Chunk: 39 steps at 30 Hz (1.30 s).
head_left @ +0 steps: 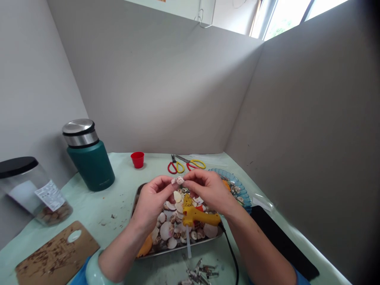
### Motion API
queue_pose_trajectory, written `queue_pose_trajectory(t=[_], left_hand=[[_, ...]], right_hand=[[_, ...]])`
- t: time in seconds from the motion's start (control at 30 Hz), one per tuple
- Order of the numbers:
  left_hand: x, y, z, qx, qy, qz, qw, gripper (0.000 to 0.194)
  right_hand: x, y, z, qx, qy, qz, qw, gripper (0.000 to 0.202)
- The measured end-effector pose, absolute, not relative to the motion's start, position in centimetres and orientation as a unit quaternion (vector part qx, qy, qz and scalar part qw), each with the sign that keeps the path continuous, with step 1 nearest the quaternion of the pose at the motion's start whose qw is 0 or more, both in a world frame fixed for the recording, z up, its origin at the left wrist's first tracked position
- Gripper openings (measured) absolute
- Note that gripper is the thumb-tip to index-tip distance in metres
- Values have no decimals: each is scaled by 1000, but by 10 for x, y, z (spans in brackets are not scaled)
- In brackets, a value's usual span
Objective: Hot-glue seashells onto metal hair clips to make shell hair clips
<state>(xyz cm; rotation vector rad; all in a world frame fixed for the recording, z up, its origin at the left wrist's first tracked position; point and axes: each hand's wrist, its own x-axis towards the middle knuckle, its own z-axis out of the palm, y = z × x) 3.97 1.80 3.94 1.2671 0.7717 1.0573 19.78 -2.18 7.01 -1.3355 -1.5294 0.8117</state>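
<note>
My left hand [153, 198] and my right hand [209, 188] meet above the tray, thumbs and forefingers pinched. Between their fingertips is a small pinkish-white shell [179, 180]; whether it is one piece or two joined cannot be made out. Below them a metal tray [162, 252] holds many loose seashells [166, 230]. A yellow hot glue gun [204, 217] lies across these shells, its clear glue stick [188, 241] jutting over the tray's near edge. The gun's black cord [232, 249] runs toward the near side, past my right forearm.
Behind the tray stand a red cup [137, 160] and two pairs of scissors [176, 165]. Leftward are a teal flask [90, 162], a black-lidded jar [35, 194] and a brown board [56, 253]. Rightward are a blue plate [245, 194] and a black mat [282, 241]. Metal clips [202, 272] lie in front.
</note>
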Motion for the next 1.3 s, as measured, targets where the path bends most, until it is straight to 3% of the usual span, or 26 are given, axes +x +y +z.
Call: queue_pose_trajectory(t=[0.97, 1.3], left_hand=[[39, 20, 37, 548, 337, 436, 630, 22], [36, 19, 44, 508, 305, 427, 682, 27]], right_hand=[[204, -19, 69, -566, -631, 296, 441, 10], [207, -19, 68, -549, -712, 89, 428, 12]])
